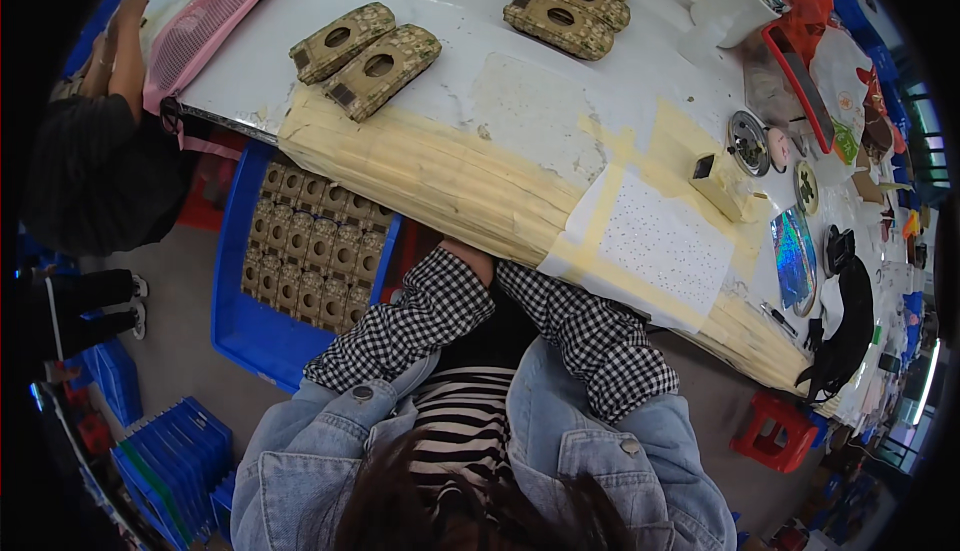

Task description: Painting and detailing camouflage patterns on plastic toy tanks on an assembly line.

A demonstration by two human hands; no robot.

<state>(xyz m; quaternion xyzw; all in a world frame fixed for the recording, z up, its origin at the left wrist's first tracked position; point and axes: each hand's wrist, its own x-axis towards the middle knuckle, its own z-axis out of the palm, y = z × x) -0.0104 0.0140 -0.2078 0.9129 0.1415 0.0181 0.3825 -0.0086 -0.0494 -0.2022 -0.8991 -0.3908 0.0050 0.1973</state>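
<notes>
Both my forearms, in black-and-white checked sleeve covers, reach in under the near edge of the white table (330, 6). Of my left hand (472, 259) only a bit by the wrist shows; the table edge hides its fingers. My right hand is wholly out of sight beneath the edge. Two camouflage-patterned toy tank hulls (383, 71), each with a round opening on top, lie side by side at the left of the tabletop. Farther back, several more such hulls (560, 23) stand in a row. A blue crate (228, 291) at my left holds many similar camouflage parts.
Yellowish tape (430, 176) covers the table's front edge, with a speckled white sheet (665, 246) taped there. On the right are a white mug (735, 11), a red-edged phone (798, 86) and a pen (778, 319). A red stool (775, 433) stands below; another person (110, 161) is at far left.
</notes>
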